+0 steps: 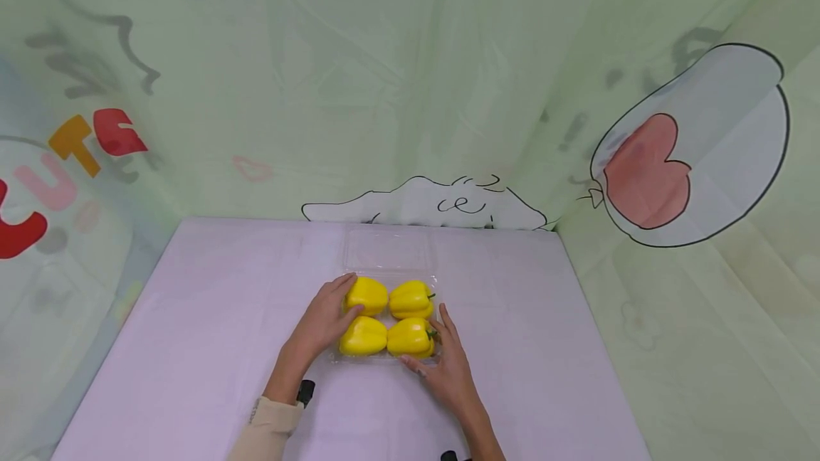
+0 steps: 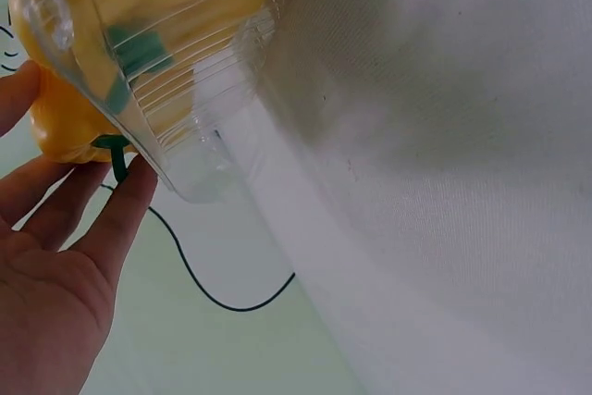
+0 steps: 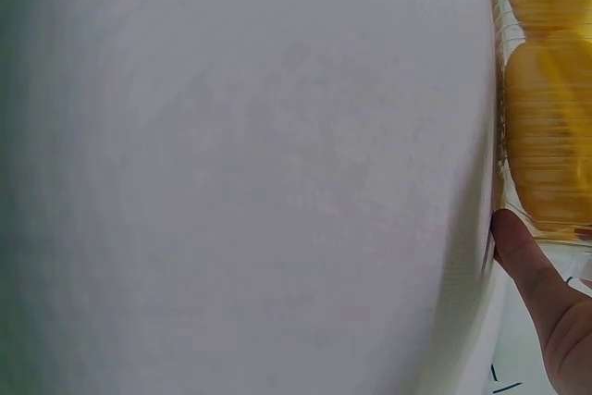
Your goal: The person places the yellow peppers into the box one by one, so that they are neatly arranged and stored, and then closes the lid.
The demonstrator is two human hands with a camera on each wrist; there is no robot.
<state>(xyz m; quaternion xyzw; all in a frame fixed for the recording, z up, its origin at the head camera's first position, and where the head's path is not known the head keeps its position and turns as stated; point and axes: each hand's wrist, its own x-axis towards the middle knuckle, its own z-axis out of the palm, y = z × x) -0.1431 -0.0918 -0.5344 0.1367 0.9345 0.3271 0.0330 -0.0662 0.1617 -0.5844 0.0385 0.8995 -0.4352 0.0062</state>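
Several yellow bell peppers sit in two rows in a clear plastic clamshell box [image 1: 336, 358], its lid [image 1: 387, 247] folded open toward the back. My left hand [image 1: 323, 320] grips the back-left bell pepper [image 1: 368, 296], thumb on its near side and fingers over its far side. In the left wrist view, the fingertips of this hand [image 2: 55, 256] are at a pepper beside its green stem [image 2: 116, 150]. My right hand [image 1: 451, 368] holds the front-right corner of the box, around the front-right bell pepper [image 1: 410, 338]. In the right wrist view its thumb [image 3: 523, 252] touches the box's edge.
The box rests on a table with a pale lilac cloth [image 1: 532, 347]. Behind and at both sides hangs a light green printed curtain [image 1: 384, 91]. The back-right bell pepper [image 1: 410, 299] and the front-left bell pepper [image 1: 363, 336] lie between the hands.
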